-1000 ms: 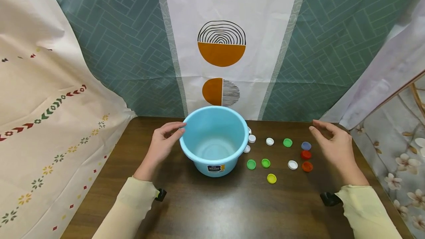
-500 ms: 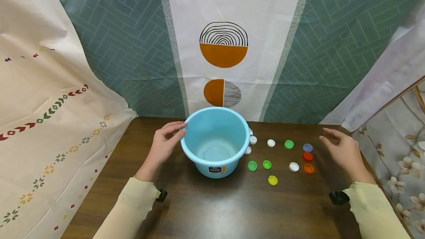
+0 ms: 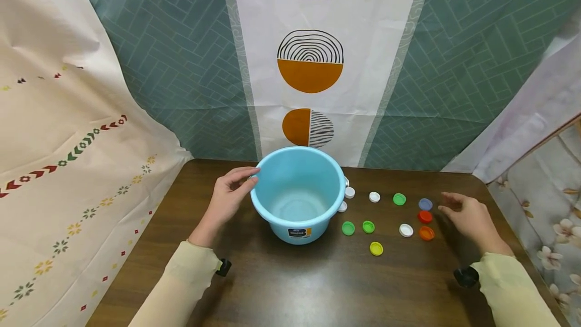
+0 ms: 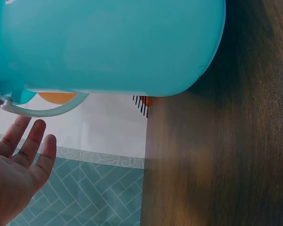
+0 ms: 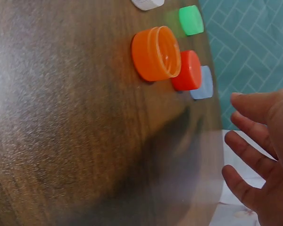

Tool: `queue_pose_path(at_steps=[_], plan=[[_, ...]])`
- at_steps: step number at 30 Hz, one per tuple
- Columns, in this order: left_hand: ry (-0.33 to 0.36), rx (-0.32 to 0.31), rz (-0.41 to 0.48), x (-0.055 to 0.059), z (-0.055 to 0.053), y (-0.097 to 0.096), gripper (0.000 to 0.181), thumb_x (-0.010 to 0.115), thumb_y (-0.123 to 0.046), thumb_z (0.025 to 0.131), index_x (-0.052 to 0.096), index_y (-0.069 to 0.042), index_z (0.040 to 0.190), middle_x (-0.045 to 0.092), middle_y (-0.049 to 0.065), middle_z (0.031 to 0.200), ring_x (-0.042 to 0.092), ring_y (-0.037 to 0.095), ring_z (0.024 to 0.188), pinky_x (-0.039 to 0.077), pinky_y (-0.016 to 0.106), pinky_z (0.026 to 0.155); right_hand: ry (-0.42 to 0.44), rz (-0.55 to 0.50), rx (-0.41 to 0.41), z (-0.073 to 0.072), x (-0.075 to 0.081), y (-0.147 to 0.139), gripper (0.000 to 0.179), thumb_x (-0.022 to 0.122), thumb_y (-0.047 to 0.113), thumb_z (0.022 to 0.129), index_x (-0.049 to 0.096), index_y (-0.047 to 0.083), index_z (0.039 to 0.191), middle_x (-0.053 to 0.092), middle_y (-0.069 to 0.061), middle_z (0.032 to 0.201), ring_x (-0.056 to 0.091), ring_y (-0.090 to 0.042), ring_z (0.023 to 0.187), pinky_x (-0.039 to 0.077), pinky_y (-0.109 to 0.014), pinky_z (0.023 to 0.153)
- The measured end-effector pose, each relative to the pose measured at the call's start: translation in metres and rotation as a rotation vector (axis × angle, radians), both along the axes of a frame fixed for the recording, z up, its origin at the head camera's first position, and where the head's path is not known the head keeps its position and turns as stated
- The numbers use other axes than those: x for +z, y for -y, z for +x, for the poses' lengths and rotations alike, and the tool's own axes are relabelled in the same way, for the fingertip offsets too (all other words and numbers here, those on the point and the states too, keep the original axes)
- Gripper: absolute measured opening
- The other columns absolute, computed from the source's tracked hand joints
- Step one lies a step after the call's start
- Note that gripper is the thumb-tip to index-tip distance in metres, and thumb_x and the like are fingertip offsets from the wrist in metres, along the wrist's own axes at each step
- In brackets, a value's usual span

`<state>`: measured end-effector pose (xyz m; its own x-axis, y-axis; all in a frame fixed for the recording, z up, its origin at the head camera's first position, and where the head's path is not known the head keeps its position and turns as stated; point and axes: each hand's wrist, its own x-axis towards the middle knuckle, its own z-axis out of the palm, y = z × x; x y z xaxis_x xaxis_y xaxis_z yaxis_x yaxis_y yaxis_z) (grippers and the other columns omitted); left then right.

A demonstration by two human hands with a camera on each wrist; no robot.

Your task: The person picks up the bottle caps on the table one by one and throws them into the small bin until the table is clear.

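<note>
A light blue bucket (image 3: pixel 297 193) with a label on its front stands upright on the table. My left hand (image 3: pixel 231 198) holds its left rim between thumb and index finger. In the left wrist view the other fingers (image 4: pixel 33 141) are spread outside, below the curved handle (image 4: pixel 52 110). My right hand (image 3: pixel 469 218) hovers above the table with relaxed fingers and nothing in them. Closest to it are a blue cap (image 3: pixel 425 204), a red cap (image 3: pixel 424 216) and an orange cap (image 3: pixel 426 233). The right wrist view has these caps apart from the fingertips (image 5: pixel 233 136).
More bottle caps lie right of the bucket, among them a yellow cap (image 3: pixel 376 249), a green cap (image 3: pixel 399 199) and a white cap (image 3: pixel 406 230). Two white caps are partly behind the bucket's right side. Patterned cloth (image 3: pixel 199 64) hangs behind the wooden table (image 3: pixel 308 286).
My right hand has lowered toward the table near the blue and red caps. My left hand stays at the bucket's rim. The head view has shifted slightly.
</note>
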<state>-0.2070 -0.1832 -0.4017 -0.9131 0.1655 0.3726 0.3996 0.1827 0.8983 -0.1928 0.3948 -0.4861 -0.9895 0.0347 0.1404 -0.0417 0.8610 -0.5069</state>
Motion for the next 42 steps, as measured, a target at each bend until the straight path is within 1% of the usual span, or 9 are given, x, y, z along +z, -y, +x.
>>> queue_pose_path(at_steps=[5,8,13,19,24,29,34,38,42], plan=[[0.006,0.01,-0.012,0.0,0.001,-0.001,0.029,0.065,-0.006,0.094,0.066,0.008,0.119,0.061,0.021,0.123,0.06,0.026,0.103,0.054,0.026,0.075,0.064,0.019,0.028,0.0,-0.004,-0.002,0.054,0.072,0.026,0.09,0.056,-0.006,0.13,0.064,-0.027,0.115,0.061,-0.041,0.097,0.05,-0.054,0.076],[0.007,0.018,-0.016,0.0,0.002,-0.001,0.028,0.065,-0.006,0.094,0.066,0.007,0.119,0.061,0.021,0.122,0.059,0.027,0.103,0.053,0.025,0.075,0.086,0.016,0.04,-0.001,-0.005,-0.001,0.057,0.072,0.03,0.09,0.055,-0.007,0.131,0.064,-0.028,0.116,0.062,-0.041,0.097,0.05,-0.054,0.077],[0.005,0.025,-0.027,0.001,0.002,0.0,0.028,0.066,-0.007,0.094,0.067,0.007,0.118,0.062,0.02,0.121,0.059,0.027,0.103,0.053,0.024,0.076,0.107,0.008,0.056,-0.003,-0.011,0.001,0.056,0.072,0.026,0.09,0.054,-0.007,0.131,0.065,-0.028,0.113,0.063,-0.041,0.097,0.05,-0.056,0.079],[0.009,0.011,-0.014,0.002,0.0,0.002,0.028,0.066,-0.007,0.094,0.067,0.007,0.118,0.061,0.021,0.122,0.06,0.035,0.102,0.054,0.025,0.076,0.136,-0.005,0.067,-0.003,-0.018,0.004,0.055,0.074,0.023,0.089,0.055,-0.006,0.131,0.062,-0.029,0.117,0.063,-0.039,0.095,0.052,-0.055,0.079],[0.014,0.002,-0.006,0.002,0.001,0.002,0.028,0.066,-0.007,0.094,0.067,0.006,0.119,0.061,0.02,0.122,0.06,0.037,0.102,0.054,0.026,0.077,0.146,0.007,0.071,-0.004,-0.018,0.005,0.056,0.075,0.022,0.088,0.055,-0.006,0.131,0.061,-0.03,0.12,0.064,-0.037,0.093,0.052,-0.055,0.08],[0.001,0.013,-0.008,0.0,0.002,0.002,0.028,0.066,-0.007,0.094,0.067,0.006,0.119,0.062,0.021,0.121,0.061,0.033,0.102,0.054,0.027,0.077,0.137,0.012,0.09,-0.008,-0.016,0.006,0.058,0.076,0.026,0.087,0.056,-0.007,0.13,0.061,-0.029,0.12,0.063,-0.034,0.091,0.052,-0.054,0.079],[-0.006,0.026,-0.014,0.0,0.003,0.003,0.028,0.066,-0.007,0.093,0.067,0.006,0.118,0.062,0.021,0.12,0.061,0.023,0.102,0.054,0.026,0.078,0.133,0.008,0.101,-0.012,-0.017,0.007,0.061,0.076,0.031,0.087,0.056,-0.008,0.13,0.061,-0.029,0.121,0.061,-0.039,0.098,0.048,-0.058,0.085],[0.005,0.029,-0.026,0.001,0.004,0.002,0.028,0.066,-0.008,0.094,0.067,0.005,0.119,0.063,0.02,0.12,0.06,0.022,0.103,0.054,0.026,0.077,0.126,0.006,0.101,-0.012,-0.019,0.008,0.061,0.076,0.032,0.086,0.058,-0.009,0.127,0.062,-0.029,0.118,0.059,-0.043,0.103,0.045,-0.061,0.088],[0.015,0.03,-0.029,0.002,0.004,0.0,0.028,0.066,-0.008,0.094,0.067,0.005,0.118,0.063,0.02,0.12,0.06,0.022,0.103,0.054,0.026,0.077,0.13,0.003,0.089,-0.01,-0.021,0.009,0.059,0.077,0.029,0.086,0.059,-0.01,0.125,0.063,-0.029,0.116,0.06,-0.042,0.102,0.045,-0.061,0.089]])
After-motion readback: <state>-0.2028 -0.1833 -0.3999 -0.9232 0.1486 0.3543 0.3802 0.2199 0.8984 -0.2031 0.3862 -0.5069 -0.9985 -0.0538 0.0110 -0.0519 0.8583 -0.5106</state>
